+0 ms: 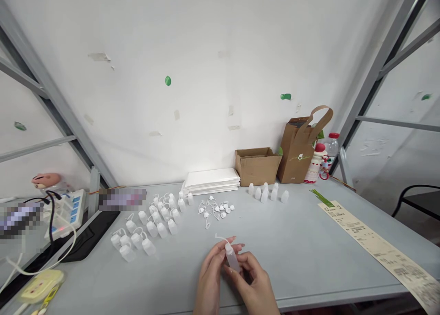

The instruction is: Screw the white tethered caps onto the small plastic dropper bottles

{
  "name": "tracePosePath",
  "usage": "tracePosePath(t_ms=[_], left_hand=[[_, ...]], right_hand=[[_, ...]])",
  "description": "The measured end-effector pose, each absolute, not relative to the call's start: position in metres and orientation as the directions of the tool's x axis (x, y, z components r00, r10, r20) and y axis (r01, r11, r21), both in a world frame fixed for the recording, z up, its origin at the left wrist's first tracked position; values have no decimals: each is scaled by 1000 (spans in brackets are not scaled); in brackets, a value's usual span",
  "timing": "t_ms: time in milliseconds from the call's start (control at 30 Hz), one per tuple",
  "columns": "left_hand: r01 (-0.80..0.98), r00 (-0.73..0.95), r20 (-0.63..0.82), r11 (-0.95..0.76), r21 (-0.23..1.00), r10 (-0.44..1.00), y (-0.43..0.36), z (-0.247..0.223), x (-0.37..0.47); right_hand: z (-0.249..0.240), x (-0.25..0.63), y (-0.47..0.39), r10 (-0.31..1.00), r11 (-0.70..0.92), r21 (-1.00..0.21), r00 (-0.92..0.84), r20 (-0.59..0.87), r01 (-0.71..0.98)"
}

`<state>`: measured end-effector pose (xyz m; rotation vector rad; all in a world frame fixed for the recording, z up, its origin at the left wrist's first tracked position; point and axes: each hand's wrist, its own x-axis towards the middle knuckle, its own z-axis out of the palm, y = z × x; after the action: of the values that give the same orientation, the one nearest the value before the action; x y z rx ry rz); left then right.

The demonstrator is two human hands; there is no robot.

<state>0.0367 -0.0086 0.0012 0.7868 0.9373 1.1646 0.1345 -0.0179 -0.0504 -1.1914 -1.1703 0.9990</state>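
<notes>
Near the table's front edge, my left hand [210,271] and my right hand [252,278] both hold one small translucent bottle [233,258] between their fingers. The bottle stands slightly tilted, with a white strap curling out to the left from its top. Beyond my hands lies a loose pile of white caps with straps [220,209]. Several capped bottles [161,229] stand in a group at the left. A smaller group of bottles without straps [264,194] stands at the back right.
White flat stack [211,179], open cardboard box [257,168] and brown paper bag [296,154] line the wall. Drink bottles [314,166] stand beside the bag. A long printed paper strip [374,246] lies right. A power strip [68,214], cables and a black pad [91,237] are left.
</notes>
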Motion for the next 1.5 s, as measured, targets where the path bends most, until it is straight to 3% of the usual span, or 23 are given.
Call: tracePosePath(t_ms=[100,167,200,267,333,567,767,1067,1333,1433,1500], left_hand=[[-176,14,-113,114,978,993,-3,3,26],[124,-99,26,-14,992,995,7,4,14],[319,-115,130,-87,944,985,13,5,8],[708,-10,306,-209,674,952,29,6,-2],[927,126,314,-225,300,941,48,8,-8],[972,198,261,-223,70,945,89,2,-5],[979,196,252,-205,10,948,94,-8,-8],[977,164,283,-195,82,945,95,-12,-12],[942,55,383,-175,286,922,77,5,-15],[855,-3,382,-195,480,924,59,8,-12],[569,-71,287,-198,798,955,45,8,-6]], right_hand=[[-51,135,-16,976,134,-991,173,135,17],[-53,136,-15,973,130,-992,194,128,2],[-54,135,-15,972,128,-992,201,125,-4],[-57,135,-14,969,129,-992,213,125,-6],[-59,135,-14,966,134,-991,221,133,9],[-63,136,-12,965,165,-985,201,170,38],[-62,135,-12,962,187,-980,191,197,70],[-59,134,-13,959,180,-980,205,195,87],[-59,134,-13,959,170,-981,210,187,97],[-58,134,-14,967,158,-984,190,171,80],[-57,134,-14,969,158,-985,184,168,66]])
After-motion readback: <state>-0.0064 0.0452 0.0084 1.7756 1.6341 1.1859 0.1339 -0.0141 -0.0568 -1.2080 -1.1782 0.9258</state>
